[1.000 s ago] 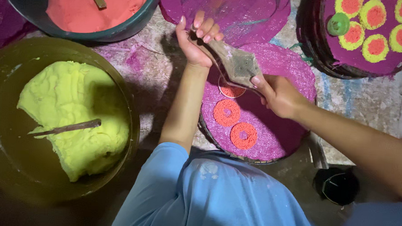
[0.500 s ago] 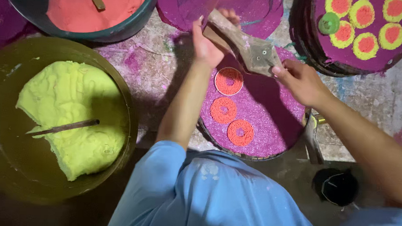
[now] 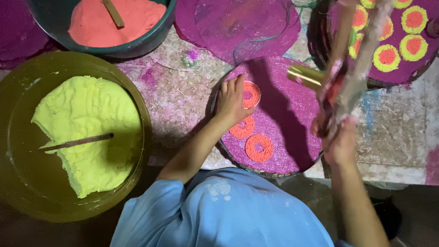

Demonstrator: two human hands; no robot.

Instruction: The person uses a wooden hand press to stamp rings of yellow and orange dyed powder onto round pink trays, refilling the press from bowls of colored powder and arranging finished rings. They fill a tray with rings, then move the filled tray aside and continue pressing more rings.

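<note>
A light blue sleeved shirt [image 3: 226, 216] is seen nearest the camera, at the bottom edge. To its left, a large olive bowl [image 3: 13, 179] is noted, filled partly with yellow-green paste [image 3: 90, 128]; a thin stick [image 3: 78, 142] is laid across the paste.

Ahead of the shirt, a round purple disc [image 3: 287, 126] is set on the stained tabletop [image 3: 399, 134]. Two orange rings [image 3: 259, 148] are laid on it, near each other. The left hand [image 3: 231, 100] is placed flat at the disc's left edge, fingers [image 3: 238, 85] narrowly spread and pressed on a small metal ring mould [image 3: 251, 94], which sits on the disc just above the orange rings.

The right hand [image 3: 336, 140] is raised over the disc's right side, fingers closed around a blurred, paste-smeared wooden tool [image 3: 358, 60] held upright; a brass-coloured cylinder [image 3: 305, 76] is seen beside it.

Farther off, a dark green bowl [image 3: 157, 36] of orange paste [image 3: 113, 22] with a stick, a purple sheet [image 3: 237, 19], and a purple disc with yellow-and-orange circles [image 3: 402, 37] are recorded.
</note>
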